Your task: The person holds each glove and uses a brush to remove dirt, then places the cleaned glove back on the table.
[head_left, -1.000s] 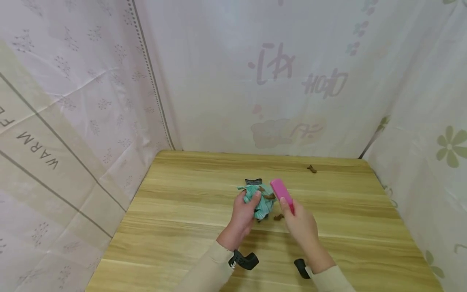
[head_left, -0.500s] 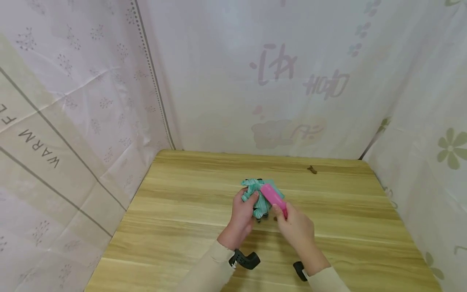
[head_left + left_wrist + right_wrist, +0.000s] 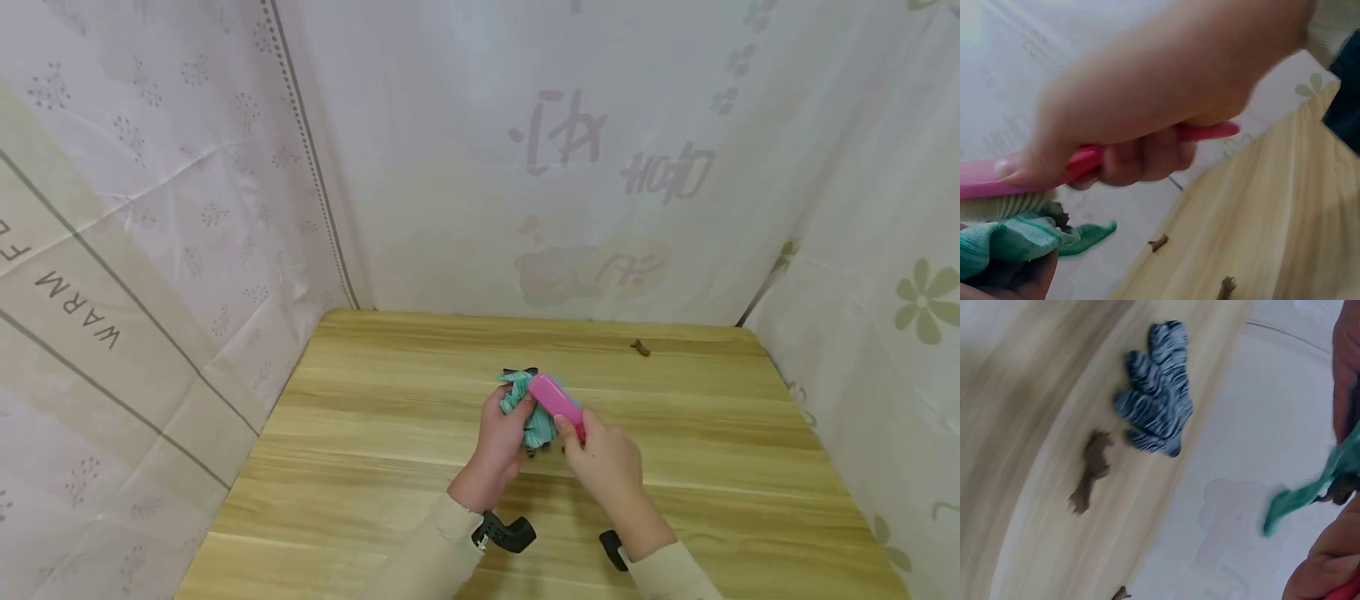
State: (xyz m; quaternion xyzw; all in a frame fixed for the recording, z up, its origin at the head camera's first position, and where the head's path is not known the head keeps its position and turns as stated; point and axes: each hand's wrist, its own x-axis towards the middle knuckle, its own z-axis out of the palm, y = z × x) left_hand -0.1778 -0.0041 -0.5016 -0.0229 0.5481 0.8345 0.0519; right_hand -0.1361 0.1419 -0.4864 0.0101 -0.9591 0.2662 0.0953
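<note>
My left hand [image 3: 498, 429] grips a crumpled green striped fabric piece, which looks like a glove [image 3: 538, 427]. In my right hand [image 3: 609, 458] is a pink-handled brush [image 3: 555, 396], its back facing up. Pale bristles [image 3: 1007, 205] press down onto the green fabric in the left wrist view. A small brown clump [image 3: 1060, 215] sits on the fabric beside the bristles. On the table below lies a black-and-white knit glove [image 3: 1160, 390], mostly hidden by the hands in the head view.
A brown, mud-like lump [image 3: 1091, 469] lies on the wooden table [image 3: 390, 433] near the knit glove. Another brown bit [image 3: 641, 347] is toward the back right. Printed curtains [image 3: 450, 167] hang around the table's back and sides.
The brush has come left and down from beside the green glove onto it, then shifted slightly further up-left. Brown clumps seen on the glove earlier are now covered or gone from the head view.
</note>
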